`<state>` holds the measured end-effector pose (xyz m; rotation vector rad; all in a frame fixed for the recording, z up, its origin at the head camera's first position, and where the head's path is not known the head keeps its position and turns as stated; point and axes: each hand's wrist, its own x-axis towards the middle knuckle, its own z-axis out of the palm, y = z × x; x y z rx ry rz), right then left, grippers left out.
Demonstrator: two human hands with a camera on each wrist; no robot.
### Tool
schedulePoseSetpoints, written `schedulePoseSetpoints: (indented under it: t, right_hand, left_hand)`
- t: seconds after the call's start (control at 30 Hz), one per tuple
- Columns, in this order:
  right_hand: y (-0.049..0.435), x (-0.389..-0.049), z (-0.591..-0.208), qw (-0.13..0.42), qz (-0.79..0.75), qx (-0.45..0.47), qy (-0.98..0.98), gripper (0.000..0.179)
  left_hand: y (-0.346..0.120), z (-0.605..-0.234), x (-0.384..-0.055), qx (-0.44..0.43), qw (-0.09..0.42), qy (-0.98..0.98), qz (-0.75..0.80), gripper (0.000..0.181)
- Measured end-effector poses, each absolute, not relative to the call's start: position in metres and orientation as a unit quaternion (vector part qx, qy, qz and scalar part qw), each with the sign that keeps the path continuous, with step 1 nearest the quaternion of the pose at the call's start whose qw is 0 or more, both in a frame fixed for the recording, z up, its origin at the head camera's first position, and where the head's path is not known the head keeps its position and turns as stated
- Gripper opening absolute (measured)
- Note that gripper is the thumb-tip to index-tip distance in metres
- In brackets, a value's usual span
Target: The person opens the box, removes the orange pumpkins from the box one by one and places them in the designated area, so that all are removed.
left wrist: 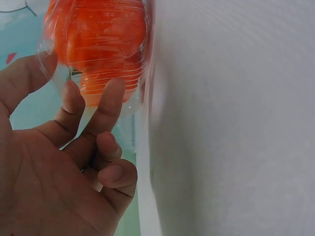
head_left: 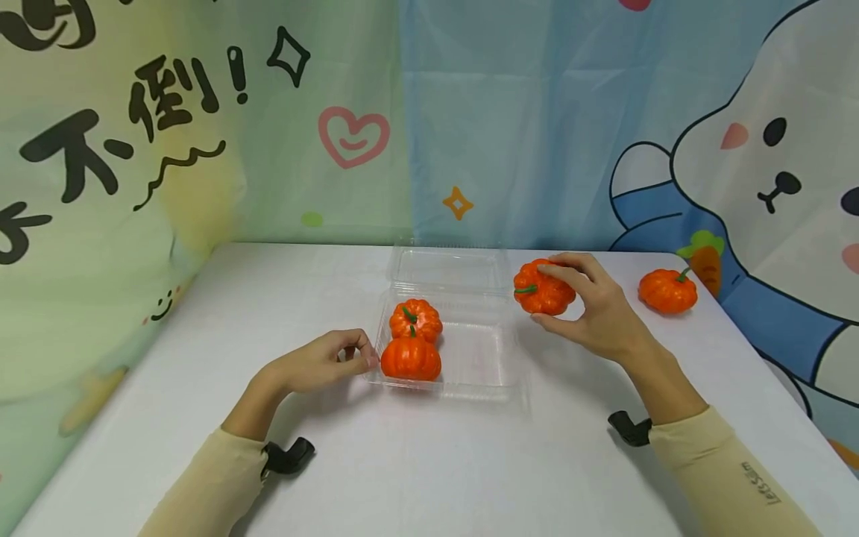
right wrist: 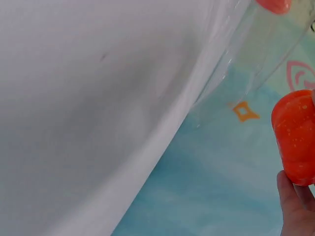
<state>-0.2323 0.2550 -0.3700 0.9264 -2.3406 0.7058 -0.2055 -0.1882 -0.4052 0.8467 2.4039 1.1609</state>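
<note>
A small orange toy pumpkin [head_left: 542, 289] with a green stem is held between the thumb and fingers of my right hand [head_left: 597, 313], raised just right of a clear plastic box. In the right wrist view that pumpkin [right wrist: 295, 137] shows at the right edge, partly cut off. Two more pumpkins, a front one [head_left: 411, 359] and a back one [head_left: 417, 319], sit in the left half of the open clear box [head_left: 473, 389]. My left hand [head_left: 329, 362] pinches the box's left rim near its front corner. Through the ribbed wall, orange [left wrist: 106, 34] shows in the left wrist view.
Another orange pumpkin [head_left: 667, 291] rests on the white table [head_left: 429, 470] at the far right. The box's hinged lid [head_left: 450, 268] lies folded back toward the table's rear edge. Behind hangs a printed cloth [head_left: 510, 134] with cartoon figures.
</note>
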Motion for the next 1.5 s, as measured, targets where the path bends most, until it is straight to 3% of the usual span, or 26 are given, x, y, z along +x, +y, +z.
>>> schedulePoseSetpoints:
  t: [0.23,1.5]
  right_hand:
    - [0.278,-0.236,-0.381,0.226,0.264,0.235,-0.908,0.068]
    - [0.34,-0.255,-0.391,0.168,0.243,0.106,-0.949,0.075]
  left_hand:
    - [-0.189,-0.405,-0.205,0.297,0.174,0.845,0.41,0.01]
    - [-0.188,-0.401,-0.204,0.299,0.174,0.849,0.4,0.01]
